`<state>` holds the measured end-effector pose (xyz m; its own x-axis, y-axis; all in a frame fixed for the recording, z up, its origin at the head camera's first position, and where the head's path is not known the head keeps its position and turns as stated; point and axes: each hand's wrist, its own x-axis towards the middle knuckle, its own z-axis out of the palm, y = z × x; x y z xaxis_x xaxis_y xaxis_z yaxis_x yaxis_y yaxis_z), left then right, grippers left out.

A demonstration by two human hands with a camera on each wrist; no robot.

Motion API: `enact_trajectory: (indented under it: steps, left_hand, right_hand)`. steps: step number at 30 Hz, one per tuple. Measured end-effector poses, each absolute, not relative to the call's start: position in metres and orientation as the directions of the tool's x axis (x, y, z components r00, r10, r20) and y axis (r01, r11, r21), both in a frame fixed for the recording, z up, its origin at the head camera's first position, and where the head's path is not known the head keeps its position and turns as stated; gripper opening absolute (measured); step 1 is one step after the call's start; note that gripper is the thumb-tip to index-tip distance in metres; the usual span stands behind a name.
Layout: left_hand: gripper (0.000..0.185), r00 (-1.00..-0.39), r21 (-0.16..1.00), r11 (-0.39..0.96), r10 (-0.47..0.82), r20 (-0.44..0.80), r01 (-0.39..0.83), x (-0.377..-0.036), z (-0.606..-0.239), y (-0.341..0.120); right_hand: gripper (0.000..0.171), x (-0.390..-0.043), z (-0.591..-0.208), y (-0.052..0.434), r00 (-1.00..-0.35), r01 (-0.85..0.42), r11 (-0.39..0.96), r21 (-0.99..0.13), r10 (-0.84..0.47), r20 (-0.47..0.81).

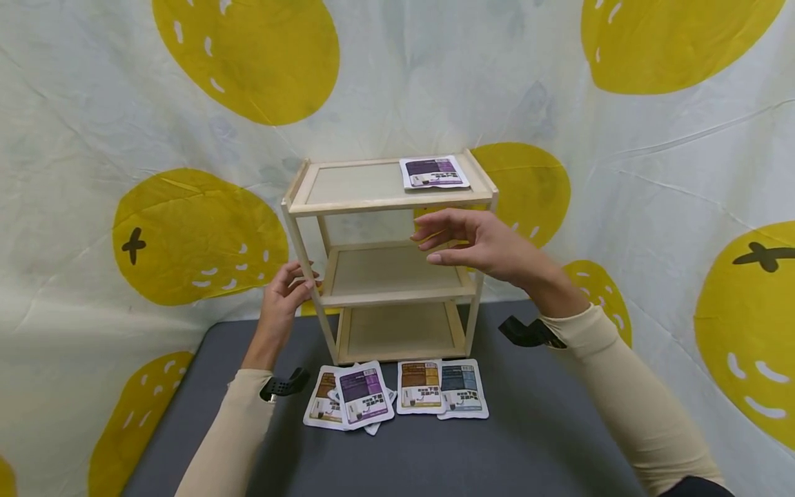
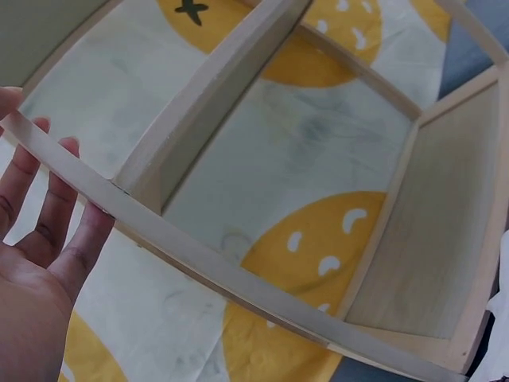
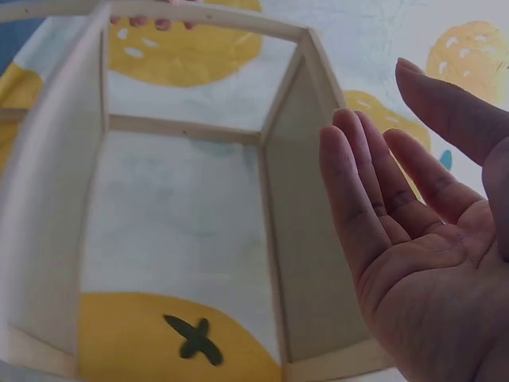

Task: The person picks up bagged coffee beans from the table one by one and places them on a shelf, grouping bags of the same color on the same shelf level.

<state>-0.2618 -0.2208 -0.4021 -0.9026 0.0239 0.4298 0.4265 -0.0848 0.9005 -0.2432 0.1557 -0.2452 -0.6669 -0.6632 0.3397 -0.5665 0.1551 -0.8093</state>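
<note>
A small three-tier wooden shelf stands at the back of the grey surface. My left hand grips its front left post, thumb on one side and fingers on the other. Empty and with fingers loosely extended, my right hand hovers in front of the shelf, below the top board's right end. The right wrist view shows its open palm beside the shelf. On the top board, toward the right, lies a flat purple-and-white packet.
Several flat packets lie before the shelf: a purple one overlapping a brown one at left, another brown one and a blue-grey one at right. Behind hangs a pale cloth with yellow fruit shapes.
</note>
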Motion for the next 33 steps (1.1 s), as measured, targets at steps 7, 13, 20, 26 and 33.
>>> enact_trajectory:
  steps: [7, 13, 20, 26, 33]
  left_hand:
    - [0.041, -0.902, 0.901, -0.076, 0.035, 0.43, 0.426, -0.262, -0.404, -0.222]
    - [0.043, -0.903, 0.903, -0.061, 0.044, 0.427, 0.424, -0.262, -0.403, -0.221]
    - [0.044, -0.898, 0.899, -0.056, 0.053, 0.438, 0.435, -0.261, -0.402, -0.22]
    - [0.041, -0.903, 0.904, -0.056, 0.046, 0.427, 0.425, -0.261, -0.402, -0.221]
    - [0.041, -0.902, 0.902, -0.074, 0.039, 0.429, 0.426, -0.26, -0.401, -0.221]
  right_hand:
    - [0.05, -0.24, -0.27, 0.144, -0.669, -0.514, 0.15, -0.845, -0.686, 0.286]
    - [0.049, -0.241, -0.293, 0.133, -0.653, -0.478, 0.124, -0.87, -0.713, 0.258]
    - [0.049, -0.241, -0.321, 0.124, -0.652, -0.455, 0.122, -0.882, -0.72, 0.237]
    - [0.05, -0.241, -0.347, 0.112, -0.655, -0.441, 0.113, -0.89, -0.718, 0.234]
    - [0.051, -0.239, -0.375, 0.102, -0.661, -0.379, 0.123, -0.917, -0.73, 0.175]
